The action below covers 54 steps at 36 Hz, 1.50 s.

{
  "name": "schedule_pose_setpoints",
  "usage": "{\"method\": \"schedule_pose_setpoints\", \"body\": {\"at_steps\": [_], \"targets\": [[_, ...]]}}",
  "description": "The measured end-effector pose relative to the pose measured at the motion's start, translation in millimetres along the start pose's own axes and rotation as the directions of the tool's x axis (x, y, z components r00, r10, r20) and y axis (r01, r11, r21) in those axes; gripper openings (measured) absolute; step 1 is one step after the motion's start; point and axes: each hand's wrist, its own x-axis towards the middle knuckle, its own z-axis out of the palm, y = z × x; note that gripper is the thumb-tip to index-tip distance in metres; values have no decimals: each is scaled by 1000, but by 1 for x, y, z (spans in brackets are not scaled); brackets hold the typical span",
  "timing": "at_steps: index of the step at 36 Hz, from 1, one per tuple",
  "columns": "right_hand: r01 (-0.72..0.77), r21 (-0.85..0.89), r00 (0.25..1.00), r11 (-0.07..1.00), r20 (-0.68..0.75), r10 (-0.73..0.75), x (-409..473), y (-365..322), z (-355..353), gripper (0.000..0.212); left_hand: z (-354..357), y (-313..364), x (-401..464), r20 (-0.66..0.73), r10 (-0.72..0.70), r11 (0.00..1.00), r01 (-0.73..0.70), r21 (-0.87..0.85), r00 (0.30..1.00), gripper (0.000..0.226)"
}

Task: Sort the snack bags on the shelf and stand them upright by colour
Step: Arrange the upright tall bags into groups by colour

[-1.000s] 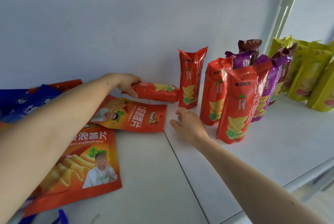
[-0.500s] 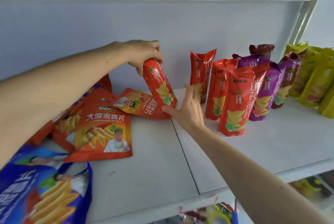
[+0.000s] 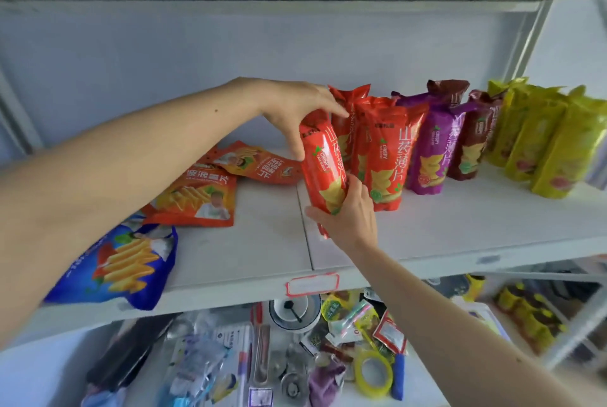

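red bag (image 3: 323,167) held just left of standing red bags (image 3: 382,157) | left hand (image 3: 295,111) fingers pinching top, right hand (image 3: 349,216) fingers cupping base | risk: tilted release topples neighbours

Blue bag (image 3: 121,265) partly behind forearm.

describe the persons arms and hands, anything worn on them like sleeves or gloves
Both arms are bare as far as the view shows: no sleeves, gloves, watch or bracelet. The left hand and right hand show no rings on the fingers that are visible. The left forearm has a couple of small dark moles. Fingernails look short and unpainted, though blur makes that hard to confirm.
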Motion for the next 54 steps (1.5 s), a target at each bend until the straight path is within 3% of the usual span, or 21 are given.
{"method": "schedule_pose_setpoints", "body": {"at_steps": [4, 8, 11, 17, 22, 25, 31, 40, 44, 54], "targets": [[-59, 20, 997, 998, -42, 60, -22, 20, -21, 97, 2, 26, -1, -55, 38, 990, -45, -134, 998, 107], [-128, 48, 980, 991, -144, 134, -36, 40, -44, 99, 8, 33, 8, -189, 8, 904, -88, -419, 982, 96], [-153, 58, 963, 987, -216, 162, -37, 53, -59, 96, 16, 34, 20, -231, -55, 866, -69, -495, 971, 93], [-255, 14, 936, 967, -247, 250, -16, 67, -71, 97, 40, 26, 53, -216, -184, 956, 124, -265, 959, 93], [-194, 20, 961, 981, -195, 194, -6, 78, -67, 110, 33, 17, 89, -302, -235, 967, 191, -167, 924, 77], [-161, 40, 965, 986, -202, 166, -11, 89, -68, 100, 21, 16, 107, -308, -263, 954, 199, -225, 914, 69], [-152, 15, 979, 988, -135, 153, 7, 99, -68, 81, 9, 10, 146, -189, -249, 927, 177, -331, 950, 52], [-131, 15, 983, 991, -130, 132, 35, 105, -54, 81, 13, -5, 205, -67, -245, 947, 223, -232, 967, 73], [-114, 6, 984, 993, -139, 114, 45, 104, -48, 79, 14, -5, 220, 52, -211, 947, 217, -238, 976, 65], [-137, -43, 978, 990, -164, 129, 74, 92, -17, 78, 6, -15, 239, 83, -176, 942, 193, -275, 981, 70]]}}
